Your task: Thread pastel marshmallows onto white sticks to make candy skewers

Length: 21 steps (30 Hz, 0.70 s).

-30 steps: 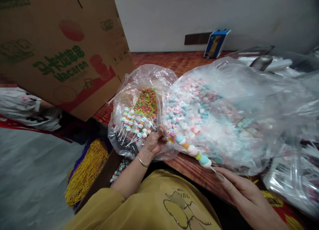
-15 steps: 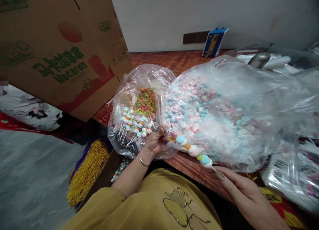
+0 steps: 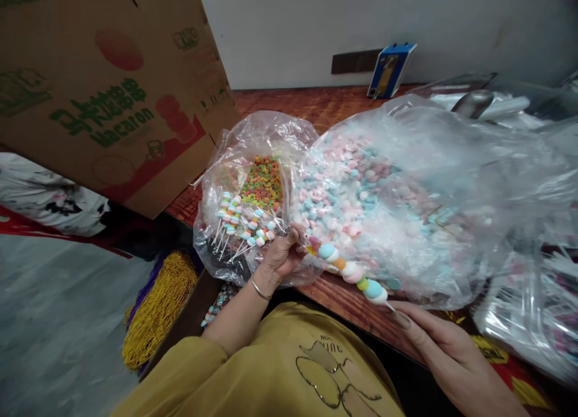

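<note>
Candy skewer was held at both ends, slanting from about 10 o'clock down to 4 o'clock across the near edge of the wooden table. The bare stick end was pinched between the fingertips of the right hand, closed lightly on it. The left hand was curled shut around the top end, thumb and fingers pressed at the tip; whether a loose candy was also held there could not be told.

At 12 o'clock from the skewer, a big clear bag of pink and blue candies was slumped open. At 10 o'clock, a smaller bag of colourful rings was seen, with a bunch of finished skewers lying on it. A macaron carton was propped at far 10 o'clock, and gold cords were heaped down at 8 o'clock.

What could have gone wrong, as a guess: the thin stick could have been bent or snapped if pushed too hard, candies could have been slid off the loosely pinched end, and the slumped bag could have been nudged and spilled over the edge.
</note>
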Tool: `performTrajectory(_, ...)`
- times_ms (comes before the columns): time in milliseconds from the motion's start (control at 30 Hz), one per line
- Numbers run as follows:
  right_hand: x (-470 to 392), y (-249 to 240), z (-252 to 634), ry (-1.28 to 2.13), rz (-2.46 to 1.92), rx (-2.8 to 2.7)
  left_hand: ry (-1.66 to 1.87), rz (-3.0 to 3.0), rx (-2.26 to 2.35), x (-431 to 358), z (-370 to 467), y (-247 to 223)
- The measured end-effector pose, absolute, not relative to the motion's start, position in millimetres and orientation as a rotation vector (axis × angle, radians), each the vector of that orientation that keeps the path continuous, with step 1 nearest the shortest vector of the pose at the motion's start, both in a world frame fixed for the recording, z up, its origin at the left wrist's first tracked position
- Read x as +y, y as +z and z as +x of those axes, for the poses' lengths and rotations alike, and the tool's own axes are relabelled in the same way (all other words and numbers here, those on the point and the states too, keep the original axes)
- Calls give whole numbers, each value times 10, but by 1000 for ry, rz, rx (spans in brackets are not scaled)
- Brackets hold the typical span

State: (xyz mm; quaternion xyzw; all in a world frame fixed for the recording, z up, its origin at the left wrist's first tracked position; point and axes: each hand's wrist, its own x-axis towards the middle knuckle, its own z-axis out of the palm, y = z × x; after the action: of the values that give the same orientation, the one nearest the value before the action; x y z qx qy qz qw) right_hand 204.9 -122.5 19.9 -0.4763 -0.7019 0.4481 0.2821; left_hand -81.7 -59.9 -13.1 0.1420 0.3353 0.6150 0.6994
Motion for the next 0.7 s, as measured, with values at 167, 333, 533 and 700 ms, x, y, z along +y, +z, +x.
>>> performTrajectory(167, -1229, 112, 2074, 1151, -1271, -1928, 1385, 285, 754, -608, -817, -128)
performTrajectory(333, -1255, 126, 2067, 891, -1289, -1968, 1417, 237, 845, -588, -789, -62)
performTrajectory(533, -1286, 150, 2042, 669, -1282, -2027, 1399, 255, 895, -567, -767, -21)
performTrajectory(700, -1299, 157, 2046, 535, -1247, -2041, 1393, 243, 916, -549, -745, -37)
